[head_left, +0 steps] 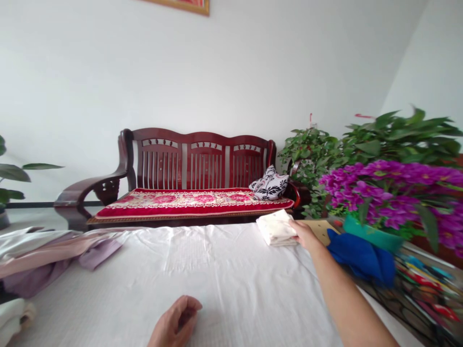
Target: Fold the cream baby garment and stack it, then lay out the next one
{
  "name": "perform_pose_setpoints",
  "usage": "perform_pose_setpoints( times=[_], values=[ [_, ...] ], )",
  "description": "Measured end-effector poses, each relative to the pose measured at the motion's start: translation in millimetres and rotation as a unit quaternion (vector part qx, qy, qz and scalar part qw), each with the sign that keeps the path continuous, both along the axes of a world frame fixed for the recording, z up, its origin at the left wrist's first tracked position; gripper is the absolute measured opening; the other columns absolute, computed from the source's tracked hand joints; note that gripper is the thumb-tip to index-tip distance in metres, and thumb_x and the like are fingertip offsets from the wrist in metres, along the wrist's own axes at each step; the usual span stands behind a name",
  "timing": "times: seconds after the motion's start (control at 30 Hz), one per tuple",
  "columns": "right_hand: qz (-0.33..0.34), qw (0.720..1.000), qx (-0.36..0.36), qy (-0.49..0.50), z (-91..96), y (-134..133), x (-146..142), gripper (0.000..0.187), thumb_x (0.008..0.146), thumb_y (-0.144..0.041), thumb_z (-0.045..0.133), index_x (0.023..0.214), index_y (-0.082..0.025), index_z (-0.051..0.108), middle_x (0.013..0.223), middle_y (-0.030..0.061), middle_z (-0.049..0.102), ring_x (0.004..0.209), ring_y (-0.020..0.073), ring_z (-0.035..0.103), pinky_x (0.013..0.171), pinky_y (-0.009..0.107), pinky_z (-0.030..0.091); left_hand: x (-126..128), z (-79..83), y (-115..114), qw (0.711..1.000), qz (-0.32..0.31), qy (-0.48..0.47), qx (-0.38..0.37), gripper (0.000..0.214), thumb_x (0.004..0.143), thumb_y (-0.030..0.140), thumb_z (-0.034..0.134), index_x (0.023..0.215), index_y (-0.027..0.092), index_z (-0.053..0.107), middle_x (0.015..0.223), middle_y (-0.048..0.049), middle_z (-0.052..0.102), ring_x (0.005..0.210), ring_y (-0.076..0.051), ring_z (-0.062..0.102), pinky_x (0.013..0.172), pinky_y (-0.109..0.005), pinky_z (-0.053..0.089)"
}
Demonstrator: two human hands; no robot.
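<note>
My right hand (pixel 306 234) grasps the folded cream cloth (pixel 277 227) at the far edge of the white-covered table (pixel 224 270); my left hand (pixel 177 322) rests loosely curled, holding nothing.

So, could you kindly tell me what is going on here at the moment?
A person stands at a surface covered with a white sheet. Their right hand reaches to the far edge and rests on a small folded cream cloth. The left hand lies loosely curled on the sheet, holding nothing. Loose pink and lilac fabrics lie at the left, and a crumpled blue cloth sits at the right beside purple flowers.
</note>
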State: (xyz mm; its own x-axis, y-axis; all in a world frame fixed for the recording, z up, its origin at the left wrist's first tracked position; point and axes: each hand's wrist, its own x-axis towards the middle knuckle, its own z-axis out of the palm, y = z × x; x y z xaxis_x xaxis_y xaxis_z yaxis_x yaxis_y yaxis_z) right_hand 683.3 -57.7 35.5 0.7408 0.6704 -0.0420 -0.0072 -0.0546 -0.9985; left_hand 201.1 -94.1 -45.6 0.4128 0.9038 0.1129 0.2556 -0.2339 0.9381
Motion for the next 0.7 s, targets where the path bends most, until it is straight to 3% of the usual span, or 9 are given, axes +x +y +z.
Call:
perform_pose_setpoints(
  times=[0.23,0.4,0.53,0.6,0.7],
  values=[
    [-0.019,0.996,-0.048,-0.076,-8.3,9.9,2.0,0.029,0.078,-0.036,0.061,0.097,-0.016,0.069,0.082,0.0086,0.074,0.069,0.0204,0.068,0.052,0.027,0.051,0.0,-5.5,0.5,0.999,0.004,0.031,0.009,0.023,0.080,0.043,0.059,0.085,0.021,0.064,0.072,-0.0007,0.062,0.069,-0.017,0.055,0.066,-0.023,0.043],
    [-0.040,0.975,-0.126,-0.177,-12.2,8.3,7.3,0.039,0.085,-0.042,0.053,0.102,-0.011,0.069,0.087,0.0126,0.074,0.075,0.0226,0.069,0.054,0.027,0.051,-1.2,-7.6,2.3,0.998,-0.008,0.060,0.020,0.025,0.082,0.043,0.053,0.087,0.020,0.063,0.074,-0.0011,0.062,0.069,-0.016,0.054,0.066,-0.024,0.043],
    [-0.049,0.934,-0.195,-0.296,-0.8,6.4,8.9,0.045,0.090,-0.042,0.043,0.103,-0.010,0.071,0.097,0.0177,0.073,0.095,0.0293,0.067,0.076,0.036,0.053,-1.1,-8.4,2.8,0.997,-0.015,0.078,0.023,0.030,0.082,0.047,0.050,0.087,0.020,0.062,0.075,-0.0015,0.062,0.070,-0.017,0.054,0.068,-0.024,0.044],
    [-0.056,0.904,-0.215,-0.367,7.1,8.4,1.8,0.049,0.091,-0.041,0.038,0.118,-0.011,0.066,0.117,0.0199,0.067,0.111,0.0326,0.061,0.090,0.043,0.048,-0.8,-6.9,2.5,0.996,-0.015,0.083,0.023,0.031,0.082,0.048,0.049,0.087,0.021,0.062,0.075,-0.0015,0.062,0.070,-0.016,0.054,0.068,-0.024,0.044],
    [-0.032,0.851,-0.215,-0.477,12.1,16.0,-18.1,0.054,0.095,-0.040,0.031,0.140,-0.018,0.049,0.146,0.0135,0.048,0.134,0.0283,0.043,0.109,0.043,0.034,-0.3,-2.7,1.5,0.995,-0.018,0.093,0.029,0.029,0.082,0.046,0.049,0.085,0.021,0.062,0.074,-0.0009,0.060,0.069,-0.016,0.053,0.066,-0.023,0.043]
  ],
)
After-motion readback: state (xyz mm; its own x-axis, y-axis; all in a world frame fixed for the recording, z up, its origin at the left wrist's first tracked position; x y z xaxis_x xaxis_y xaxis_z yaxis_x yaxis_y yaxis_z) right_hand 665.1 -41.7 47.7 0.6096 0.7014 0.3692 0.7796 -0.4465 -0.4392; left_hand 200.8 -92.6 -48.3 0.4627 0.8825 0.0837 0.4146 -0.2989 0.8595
